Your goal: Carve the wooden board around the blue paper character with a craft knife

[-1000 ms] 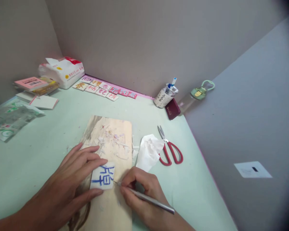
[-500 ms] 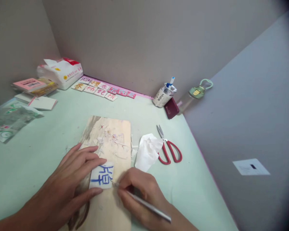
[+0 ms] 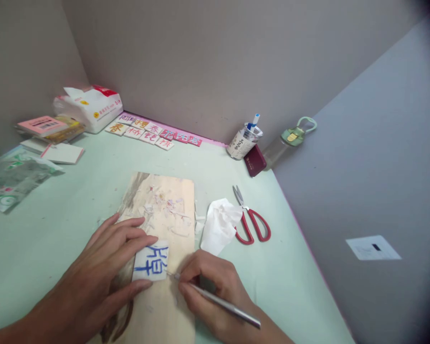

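Open left hand [image 3: 109,260] steadies white, square, blue-marked tile [image 3: 151,263] on pale wooden board [image 3: 165,308]; right hand [image 3: 215,282] grips slim silver metal tool [image 3: 225,305]; left thumb [image 3: 138,287] belongs clear of its tip [image 3: 170,274].

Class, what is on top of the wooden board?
Pale scraps and a white tile with blue marks lie on the wooden board. The left hand steadies the tile. The board's surface beneath the tile and left hand cannot be seen.
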`<action>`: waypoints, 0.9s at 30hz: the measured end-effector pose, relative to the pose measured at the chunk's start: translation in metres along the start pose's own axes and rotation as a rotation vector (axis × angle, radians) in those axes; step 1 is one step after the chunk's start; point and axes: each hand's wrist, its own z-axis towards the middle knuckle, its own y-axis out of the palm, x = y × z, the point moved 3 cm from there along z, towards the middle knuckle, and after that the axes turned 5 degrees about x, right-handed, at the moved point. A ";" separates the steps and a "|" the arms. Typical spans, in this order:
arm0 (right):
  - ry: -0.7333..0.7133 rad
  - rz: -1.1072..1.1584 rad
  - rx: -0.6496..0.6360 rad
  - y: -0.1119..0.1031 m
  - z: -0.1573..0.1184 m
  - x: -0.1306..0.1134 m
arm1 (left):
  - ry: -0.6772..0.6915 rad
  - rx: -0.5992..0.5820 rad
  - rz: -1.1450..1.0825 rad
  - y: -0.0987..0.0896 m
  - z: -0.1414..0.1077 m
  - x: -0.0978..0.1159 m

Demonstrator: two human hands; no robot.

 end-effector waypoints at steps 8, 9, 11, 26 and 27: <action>0.060 0.029 0.053 0.002 0.003 0.001 | 0.005 -0.010 0.020 0.000 -0.001 0.001; 0.061 0.028 0.054 0.002 0.003 0.000 | -0.002 -0.006 0.016 0.000 -0.001 0.001; 0.052 0.026 0.052 0.002 0.002 -0.001 | -0.020 0.001 0.002 0.000 -0.001 0.001; -0.465 -0.228 0.059 0.011 -0.005 0.005 | -0.015 -0.016 0.002 0.000 0.000 0.002; -0.511 -0.282 0.054 0.012 -0.007 0.005 | -0.024 -0.005 -0.005 0.000 -0.001 0.002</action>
